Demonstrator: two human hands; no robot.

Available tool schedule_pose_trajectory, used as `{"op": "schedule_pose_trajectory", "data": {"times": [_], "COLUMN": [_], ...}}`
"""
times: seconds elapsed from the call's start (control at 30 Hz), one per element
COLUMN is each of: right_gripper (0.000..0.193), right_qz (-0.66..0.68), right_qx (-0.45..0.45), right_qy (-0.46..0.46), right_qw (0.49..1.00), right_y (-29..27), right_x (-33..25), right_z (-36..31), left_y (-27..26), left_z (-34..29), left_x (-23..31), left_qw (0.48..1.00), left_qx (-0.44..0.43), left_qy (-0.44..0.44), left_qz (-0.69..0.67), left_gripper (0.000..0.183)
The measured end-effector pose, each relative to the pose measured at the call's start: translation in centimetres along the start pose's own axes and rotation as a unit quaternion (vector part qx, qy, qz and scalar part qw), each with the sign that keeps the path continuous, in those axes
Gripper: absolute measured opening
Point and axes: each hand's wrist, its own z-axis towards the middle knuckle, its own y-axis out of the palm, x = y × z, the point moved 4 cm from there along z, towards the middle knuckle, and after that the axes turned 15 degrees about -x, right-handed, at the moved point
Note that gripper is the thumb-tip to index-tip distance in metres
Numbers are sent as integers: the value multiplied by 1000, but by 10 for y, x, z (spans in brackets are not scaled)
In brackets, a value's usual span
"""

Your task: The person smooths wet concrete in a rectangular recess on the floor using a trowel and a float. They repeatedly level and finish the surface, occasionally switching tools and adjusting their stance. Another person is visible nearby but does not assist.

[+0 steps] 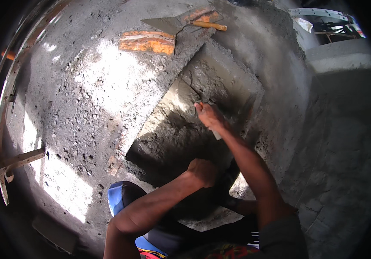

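Wet grey mortar (pixel 172 134) fills a shallow rectangular mortar bed (pixel 241 62) that lies at a slant in front of me. My right hand (pixel 210 115) is closed around a trowel, and the pale end of its handle (pixel 217 135) sticks out below the fist. The mortar-coated blade rests on the mortar, its outline hard to make out. Closer to my body, my left hand (pixel 202 172) is closed in a fist over the bed's near edge. Shadow and the turned wrist hide whatever its fingers may hold.
Beyond the bed lie a second trowel (pixel 209 25) with a wooden handle and an orange, mortar-stained block (pixel 147 42). Rough, stony ground (pixel 82 116) spreads to the left, where a timber (pixel 17 164) juts in. A low grey wall (pixel 341 60) stands at right.
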Motion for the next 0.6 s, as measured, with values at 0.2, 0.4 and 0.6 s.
{"op": "schedule_pose_trajectory", "data": {"times": [0.2, 0.4, 0.6], "right_gripper": [50, 59, 63], "right_qz": [-99, -52, 65], "right_qx": [43, 12, 49], "right_qy": [-118, -77, 18], "right_qw": [987, 996, 996], "right_y": [54, -47, -48], "right_x": [60, 46, -11], "right_z": [-40, -62, 27], "left_y": [-5, 6, 7], "left_z": [0, 2, -3], "left_x": [2, 5, 2], "left_qw": [999, 998, 1000], "left_qx": [-19, -55, 6], "left_qy": [35, -1, -4], "left_qz": [-9, 18, -4], "left_gripper": [22, 25, 22]}}
